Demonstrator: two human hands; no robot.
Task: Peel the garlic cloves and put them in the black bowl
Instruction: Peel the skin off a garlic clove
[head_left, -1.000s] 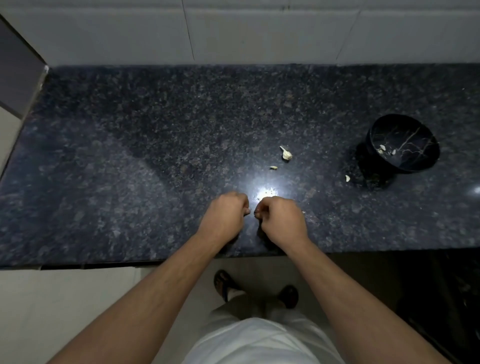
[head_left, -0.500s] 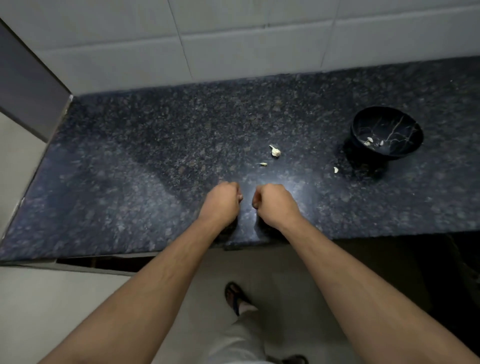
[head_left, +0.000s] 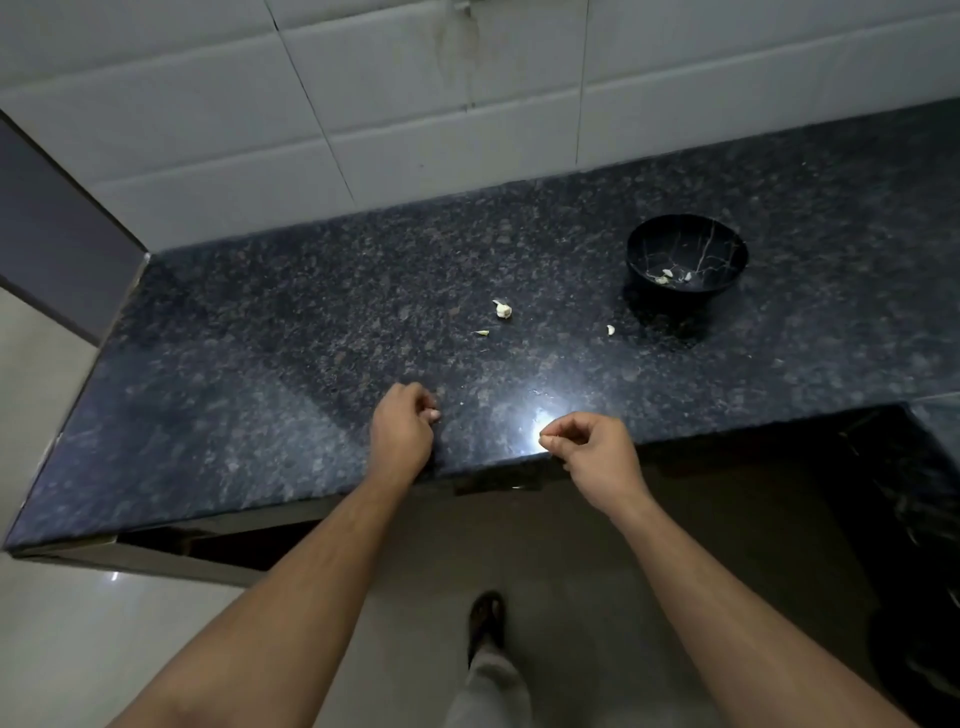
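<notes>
Head view: left hand (head_left: 402, 434) and right hand (head_left: 589, 449), fingers curled, contents indiscernible, apart above dark speckled granite counter (head_left: 260, 364), likely mid-peel.

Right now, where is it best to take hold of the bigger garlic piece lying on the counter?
Pinch the garlic piece across its rounded body from above with the right hand; it lies low on the counter, its thin tip looking too slight.

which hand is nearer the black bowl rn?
Right. The right hand sits at the counter's front edge, below-left of the black bowl; the left hand is farther left.
</notes>
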